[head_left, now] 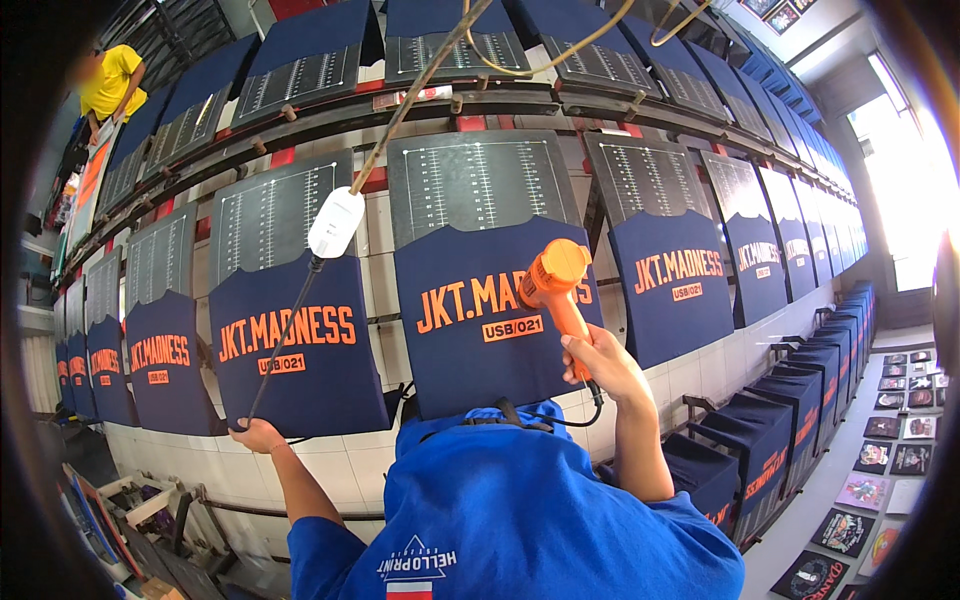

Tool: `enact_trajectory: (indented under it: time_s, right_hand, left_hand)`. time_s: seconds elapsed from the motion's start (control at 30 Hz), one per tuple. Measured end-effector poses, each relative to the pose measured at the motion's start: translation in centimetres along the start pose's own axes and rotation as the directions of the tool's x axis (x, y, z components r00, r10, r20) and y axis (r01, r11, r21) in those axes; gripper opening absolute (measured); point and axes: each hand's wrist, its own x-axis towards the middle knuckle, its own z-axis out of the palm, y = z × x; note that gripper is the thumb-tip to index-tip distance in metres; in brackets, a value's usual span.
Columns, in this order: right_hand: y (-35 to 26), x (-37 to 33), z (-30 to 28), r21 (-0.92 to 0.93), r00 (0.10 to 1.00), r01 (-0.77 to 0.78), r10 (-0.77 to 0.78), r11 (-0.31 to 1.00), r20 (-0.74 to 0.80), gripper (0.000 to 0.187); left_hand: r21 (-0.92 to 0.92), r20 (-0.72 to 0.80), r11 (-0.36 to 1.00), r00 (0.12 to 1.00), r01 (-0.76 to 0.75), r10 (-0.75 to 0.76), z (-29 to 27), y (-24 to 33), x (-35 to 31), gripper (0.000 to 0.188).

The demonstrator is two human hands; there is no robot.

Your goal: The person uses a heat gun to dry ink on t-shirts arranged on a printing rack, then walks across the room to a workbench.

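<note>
My right hand (608,362) is wrapped round the handle of an orange hair dryer (562,268). The dryer is raised over the right part of a navy T-shirt (470,375) with orange lettering, stretched on a dark printing board (480,185), and covers some of its print. At the lower left, my left hand (260,437) grips a black power cord (275,350) by the bottom edge of the neighbouring navy T-shirt (225,375). This cord runs up across that shirt to a white socket connector (337,225), which hangs from a cable above.
More boards with printed navy shirts (670,290) line the rack on both sides. A second row of boards (300,75) stands behind a metal rail. Shirts on another rack (770,440) are at lower right. A person in a yellow shirt (110,80) stands far left.
</note>
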Motion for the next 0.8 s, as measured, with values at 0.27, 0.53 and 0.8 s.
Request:
enact_trajectory:
  time_s: [0.27, 0.53, 0.8]
  right_hand:
    - [-0.7, 2.4, -0.1, 0.042, 0.999, 0.041, -0.041, 0.998, -0.002, 0.025]
    - [-1.5, 3.8, 1.3, 0.052, 0.994, 0.097, -0.099, 0.994, 0.04, 0.024]
    - [-2.0, 4.4, 2.1, 0.065, 0.993, 0.094, -0.098, 0.994, 0.063, 0.024]
  left_hand:
    - [-0.061, -0.012, 0.997, 0.999, -0.047, 0.046, -0.5, 0.3, -0.7, 0.053]
    - [-0.062, 0.007, 0.998, 1.0, 0.01, -0.009, -0.5, 0.5, -0.6, 0.053]
    - [-0.041, -0.013, 0.999, 1.0, -0.004, 0.003, 0.0, -0.5, 0.2, 0.053]
